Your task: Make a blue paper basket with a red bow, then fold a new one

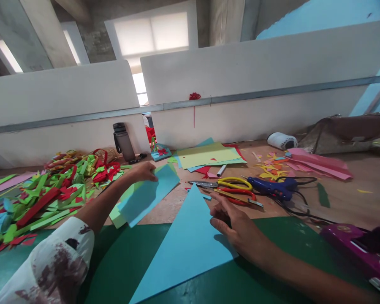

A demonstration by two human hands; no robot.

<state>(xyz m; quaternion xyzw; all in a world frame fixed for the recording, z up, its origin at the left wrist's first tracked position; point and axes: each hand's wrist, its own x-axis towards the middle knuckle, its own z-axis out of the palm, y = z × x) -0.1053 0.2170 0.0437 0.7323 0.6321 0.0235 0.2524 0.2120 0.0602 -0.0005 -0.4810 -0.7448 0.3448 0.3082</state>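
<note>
My left hand [145,172] pinches the upper edge of a light blue paper sheet [150,196], which overlaps a pale green sheet [118,215]. In front of me a large blue paper triangle [188,249] lies on the green surface, its tip pointing away. My right hand [231,219] hovers at the triangle's right side, fingers loosely bent and apart, holding nothing. Just beyond that hand are yellow-handled scissors [236,182], red-handled scissors [240,196] and a blue glue gun [274,187].
Cut paper scraps [53,198] heap up at left near a grey bottle [124,141]. Yellow sheets [205,155] lie at the back. A thread spool [281,140], pink paper [318,162] and a bag [345,134] are at right, with a magenta device [351,245] nearer.
</note>
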